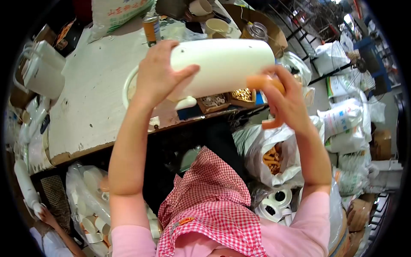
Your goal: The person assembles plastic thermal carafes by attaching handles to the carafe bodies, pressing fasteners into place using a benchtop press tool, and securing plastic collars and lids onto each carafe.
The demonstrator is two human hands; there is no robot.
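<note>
So the left grip [158, 75] is clamping one end of a big white cylinder [222, 64], thumb lying across the near side and the fingers wrapping over the far edge. The right grip [284, 96] is pinching an orange piece [265, 82] between thumb and fingers right by the cylinder's right end; it's kinda blurry there, so I can't tell if the two are actually touching. More orange is poking out below that hand too. The cylinder is hanging sideways above the near edge of the desk [92, 103], and a white loop [128, 85] is showing just left of the left wrist. Right behind and below the cylinder, a box of gold-colored bits [243, 95] is sitting beside a box of small metal parts [214, 102]. Farther back, a spray can [151, 30] is standing near a printed sack [120, 15], and a cream mug [217, 28] is sitting to the right. Over on the far left there's a white jug [45, 70]. Down near right, an open plastic bag [252, 147] is holding more orange pieces, and down near left another person's hand [48, 217] is touching a long white part [25, 184].
</note>
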